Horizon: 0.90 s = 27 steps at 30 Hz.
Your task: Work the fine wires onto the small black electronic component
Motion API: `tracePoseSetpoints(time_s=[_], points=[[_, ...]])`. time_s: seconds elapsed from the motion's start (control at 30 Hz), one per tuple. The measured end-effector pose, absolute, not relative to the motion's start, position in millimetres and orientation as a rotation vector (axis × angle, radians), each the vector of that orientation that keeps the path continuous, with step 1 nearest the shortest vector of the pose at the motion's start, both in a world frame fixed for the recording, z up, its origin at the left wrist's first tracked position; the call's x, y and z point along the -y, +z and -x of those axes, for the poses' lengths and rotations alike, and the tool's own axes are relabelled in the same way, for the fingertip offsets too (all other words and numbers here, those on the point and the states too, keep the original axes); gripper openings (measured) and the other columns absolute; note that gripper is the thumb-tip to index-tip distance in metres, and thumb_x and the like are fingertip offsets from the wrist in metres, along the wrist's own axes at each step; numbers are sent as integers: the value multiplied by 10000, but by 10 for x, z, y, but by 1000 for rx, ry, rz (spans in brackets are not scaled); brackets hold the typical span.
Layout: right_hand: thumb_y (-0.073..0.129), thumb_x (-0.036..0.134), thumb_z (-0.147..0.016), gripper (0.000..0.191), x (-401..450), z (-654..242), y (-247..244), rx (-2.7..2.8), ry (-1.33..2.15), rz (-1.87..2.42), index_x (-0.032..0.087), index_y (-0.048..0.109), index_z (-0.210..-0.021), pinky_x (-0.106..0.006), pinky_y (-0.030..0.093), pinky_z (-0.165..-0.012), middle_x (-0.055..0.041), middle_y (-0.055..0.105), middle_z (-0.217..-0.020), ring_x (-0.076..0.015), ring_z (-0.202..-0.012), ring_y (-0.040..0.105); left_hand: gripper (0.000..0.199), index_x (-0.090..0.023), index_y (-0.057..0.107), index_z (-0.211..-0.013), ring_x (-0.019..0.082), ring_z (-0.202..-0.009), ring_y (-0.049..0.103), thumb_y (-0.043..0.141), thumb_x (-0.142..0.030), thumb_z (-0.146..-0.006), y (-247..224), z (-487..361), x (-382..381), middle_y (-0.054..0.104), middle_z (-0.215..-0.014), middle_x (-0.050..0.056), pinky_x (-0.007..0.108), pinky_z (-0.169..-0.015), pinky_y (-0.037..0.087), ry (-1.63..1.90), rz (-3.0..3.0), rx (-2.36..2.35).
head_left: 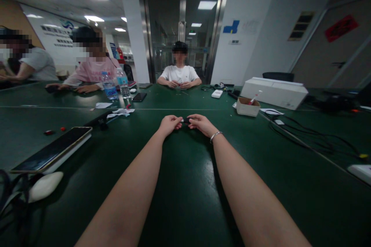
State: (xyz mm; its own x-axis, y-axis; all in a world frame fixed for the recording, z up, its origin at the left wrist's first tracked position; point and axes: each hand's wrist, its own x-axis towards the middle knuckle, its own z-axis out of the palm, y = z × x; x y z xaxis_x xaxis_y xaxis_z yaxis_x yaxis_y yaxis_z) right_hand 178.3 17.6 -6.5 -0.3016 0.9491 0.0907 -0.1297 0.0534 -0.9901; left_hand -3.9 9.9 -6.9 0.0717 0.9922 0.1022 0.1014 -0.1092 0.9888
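Note:
Above the middle of the green table (179,185), both hands meet at a small black object with a silvery end (186,120). It is too small in view to name its kind. My left hand (169,124) pinches the silvery end on the left. My right hand (203,124), with a silver bracelet at the wrist, closes thumb and fingers on the black end. The fingers hide part of the object.
A phone on a white box (55,150) lies at left, near a white mouse-shaped thing (46,187). Crumpled paper (120,113), bottles (123,83) and a second phone (139,97) are farther off. At right are a small carton (247,108) and cables (307,135). People sit opposite.

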Motion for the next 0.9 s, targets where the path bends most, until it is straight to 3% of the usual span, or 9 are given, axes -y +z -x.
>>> tracePoseSetpoints(time_s=[0.9], points=[[606,46,-817,132,-185,-1795,-67,1359,1456,867,119,632,-925,-161,542,-537,-32,667,-713,-80,-566,631,346,-124,596,-699,95,-479,550,584,-452,-807,-113,32,-132,625,-585,42,223,-495,436,1135,-1540,-1280]])
